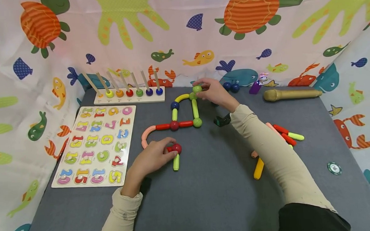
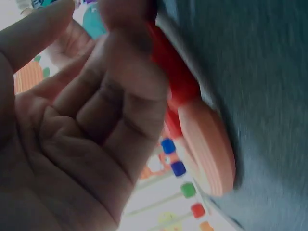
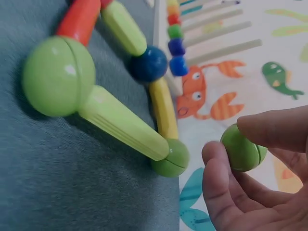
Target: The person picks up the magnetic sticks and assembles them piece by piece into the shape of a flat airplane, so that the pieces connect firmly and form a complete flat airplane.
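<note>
A person is sitting at a grey tabletop with a figure of sticks and balls lying near the middle of its far half. The right hand is reaching toward the far edge and pinching a green ball between thumb and fingertips; in the right wrist view this green ball is sitting just beside, but apart from, the darker green ball at the top corner of the figure, where a yellow stick and a light green stick are meeting.

The left hand is lying nearer the front edge, its curled fingers gripping a red ball that is touching a short green stick pointing toward the front edge. A pink curved stick is running from just beside this hand up to the red sticks of the figure. In the left wrist view the fingers are closing around red pieces, with the pink end lying on the tabletop.

A number puzzle board is lying along the left edge, and a peg rack with coloured beads is standing at the far left corner. Loose sticks are lying toward the right edge, partly hidden by the right sleeve, and a wooden microphone is resting near the far right corner.
</note>
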A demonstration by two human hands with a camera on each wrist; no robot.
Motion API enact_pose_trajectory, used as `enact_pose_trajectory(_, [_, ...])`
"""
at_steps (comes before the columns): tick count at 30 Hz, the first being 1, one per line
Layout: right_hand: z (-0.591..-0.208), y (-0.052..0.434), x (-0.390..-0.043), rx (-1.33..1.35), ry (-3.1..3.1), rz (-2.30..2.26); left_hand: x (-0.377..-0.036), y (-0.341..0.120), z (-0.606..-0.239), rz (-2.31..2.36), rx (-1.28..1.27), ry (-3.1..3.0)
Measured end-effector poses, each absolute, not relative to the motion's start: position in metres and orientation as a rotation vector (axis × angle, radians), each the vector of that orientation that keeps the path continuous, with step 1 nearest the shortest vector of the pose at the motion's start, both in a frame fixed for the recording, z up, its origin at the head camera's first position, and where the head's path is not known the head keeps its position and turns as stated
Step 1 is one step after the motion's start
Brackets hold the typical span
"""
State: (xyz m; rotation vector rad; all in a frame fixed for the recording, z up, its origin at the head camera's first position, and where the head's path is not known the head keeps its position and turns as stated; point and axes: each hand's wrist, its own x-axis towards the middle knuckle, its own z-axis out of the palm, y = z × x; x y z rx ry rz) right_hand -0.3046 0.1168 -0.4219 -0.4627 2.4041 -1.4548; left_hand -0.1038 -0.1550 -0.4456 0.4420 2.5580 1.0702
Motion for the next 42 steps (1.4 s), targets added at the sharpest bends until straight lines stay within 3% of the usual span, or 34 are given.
enact_pose_trajectory(10, [-0.419, 0.135, -0.268, -0.528, 2.277, -1.542, -0.096, -0.127, -0.456, 0.936, 0.286, 2.676])
enact_pose_trajectory(21, [-0.436, 0.13, -0.22, -0.524, 2.077, -1.514, -0.101, -0.134, -0.462, 1.202, 0.145, 2.459])
enact_pose_trajectory(42, [-0.477, 0.109, -0.138, -0.684, 1.704, -1.254, -0.106, -0.142, -0.467, 1.342, 0.185, 2.33])
